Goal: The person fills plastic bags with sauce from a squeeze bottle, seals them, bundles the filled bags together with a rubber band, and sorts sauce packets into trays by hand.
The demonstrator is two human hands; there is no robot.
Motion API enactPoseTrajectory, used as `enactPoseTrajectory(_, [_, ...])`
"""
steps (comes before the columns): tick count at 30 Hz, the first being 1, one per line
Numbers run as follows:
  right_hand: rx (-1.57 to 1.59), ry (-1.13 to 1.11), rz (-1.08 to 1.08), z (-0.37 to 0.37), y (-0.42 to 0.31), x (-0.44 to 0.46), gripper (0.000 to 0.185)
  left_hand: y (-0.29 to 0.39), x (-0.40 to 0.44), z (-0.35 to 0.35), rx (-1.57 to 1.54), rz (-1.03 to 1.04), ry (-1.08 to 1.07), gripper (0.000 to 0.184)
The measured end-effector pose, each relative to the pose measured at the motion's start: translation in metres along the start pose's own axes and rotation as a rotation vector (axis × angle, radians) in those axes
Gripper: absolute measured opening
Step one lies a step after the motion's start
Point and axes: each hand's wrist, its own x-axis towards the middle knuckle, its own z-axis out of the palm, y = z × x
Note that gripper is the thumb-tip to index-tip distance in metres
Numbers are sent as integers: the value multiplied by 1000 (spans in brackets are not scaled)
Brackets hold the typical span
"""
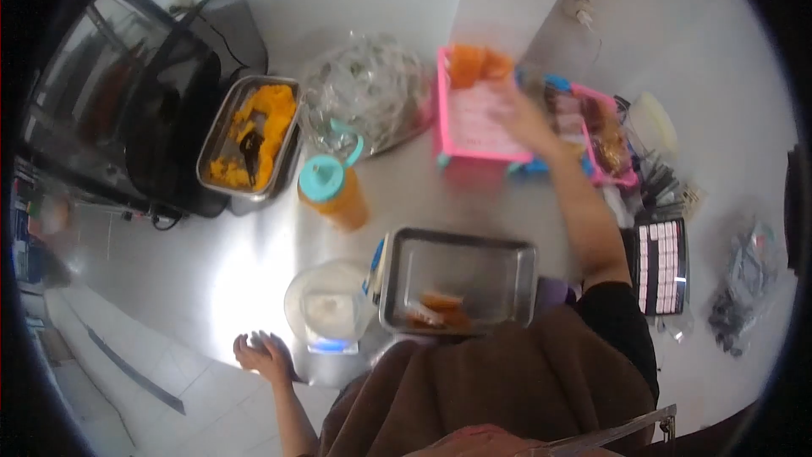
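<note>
My right hand [523, 117] reaches over a pink basket [486, 152] at the back. Motion smears its fingers, so I cannot make out whether they hold anything. Orange packets [478, 66] are at the basket's far left corner, just beyond that hand. At the table's front edge, my left hand [264, 357] has loosely bent fingers slightly apart, with nothing visible in them. Near it stands a small scale [332, 344] with a lit blue display and a pale, clear-looking container [330, 313] on top. A metal tray [461, 267] close to my body contains a few orange-brown pieces [441, 309].
An orange bottle [342, 207] with a teal lid stands mid-table. Behind it are a metal pan of yellow-orange food [269, 114] and a clear plastic bag [368, 89]. A dark glass-fronted appliance [144, 101] is on the left. More filled baskets [605, 135] and a keyboard-like pad [661, 267] lie right.
</note>
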Motion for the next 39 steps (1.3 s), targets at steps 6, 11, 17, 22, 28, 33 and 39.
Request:
enactPoseTrajectory(6, [-194,-439,25,-20,-160,-183,62,-3,-4,0,-48,9,21,40])
enactPoseTrajectory(11, [3,-565,290,21,-206,-262,69,-8,-8,-2,-116,16,13,39])
enactPoseTrajectory(17, [-104,-389,583,87,-186,-296,64,-7,-3,-11,-172,-65,-72,39])
enactPoseTrajectory(22, [-257,-329,397,94,-178,-308,24,-10,-5,-12,-189,-56,-40,39])
enactPoseTrajectory(28, [-238,-336,346,91,-177,-306,19,-8,-2,-14,-227,-84,-21,38])
enactPoseTrajectory(33, [163,43,320,105,-164,-302,25,-8,-18,-1,-447,287,214,33])
enactPoseTrajectory(39, [85,92,341,72,-206,-341,30,131,-68,-33,-1297,-144,-1359,24])
